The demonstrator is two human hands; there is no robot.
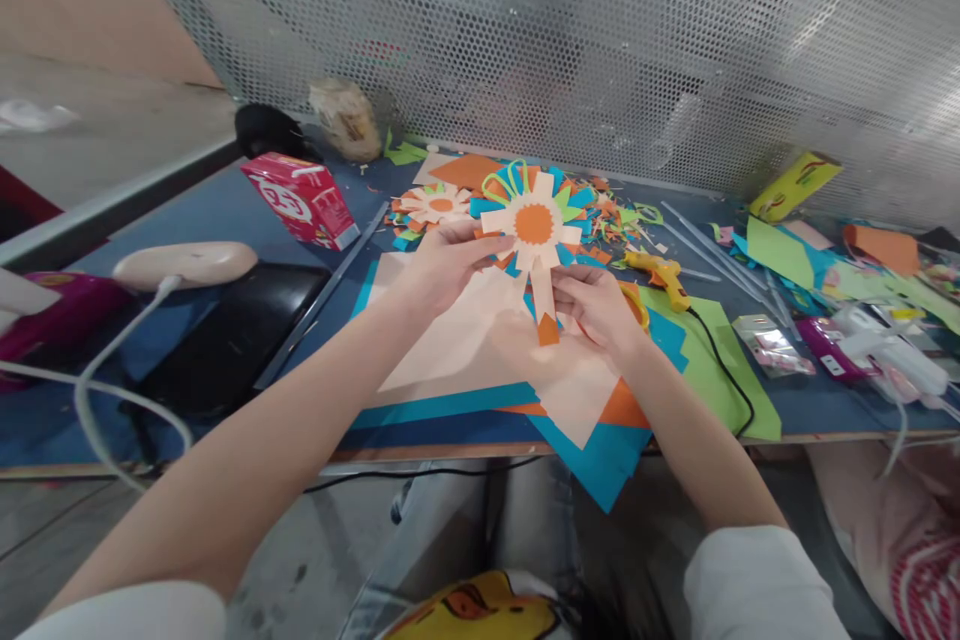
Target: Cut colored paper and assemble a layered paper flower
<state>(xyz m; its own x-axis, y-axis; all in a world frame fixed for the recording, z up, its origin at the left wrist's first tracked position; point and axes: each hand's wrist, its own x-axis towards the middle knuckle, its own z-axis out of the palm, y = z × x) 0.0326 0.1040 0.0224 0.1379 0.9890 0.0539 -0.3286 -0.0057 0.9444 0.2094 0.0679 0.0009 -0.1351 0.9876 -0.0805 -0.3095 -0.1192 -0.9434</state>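
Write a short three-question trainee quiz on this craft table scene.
1. True or false: both hands hold the peach-and-orange paper flower.
2. Which tool lies right of the flower? A) yellow glue gun B) hammer C) stapler
3. Fill in: the red carton lies to the flower's ____.

Key: 1 true: left hand and right hand grip it. 2 A. 3 left.

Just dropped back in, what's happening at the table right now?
A person holds a paper flower up over the table with both hands: the left hand grips its left edge, the right hand holds the long strip hanging from it. Sheets of coloured paper lie underneath, a second flower behind, and a glue gun to the right.
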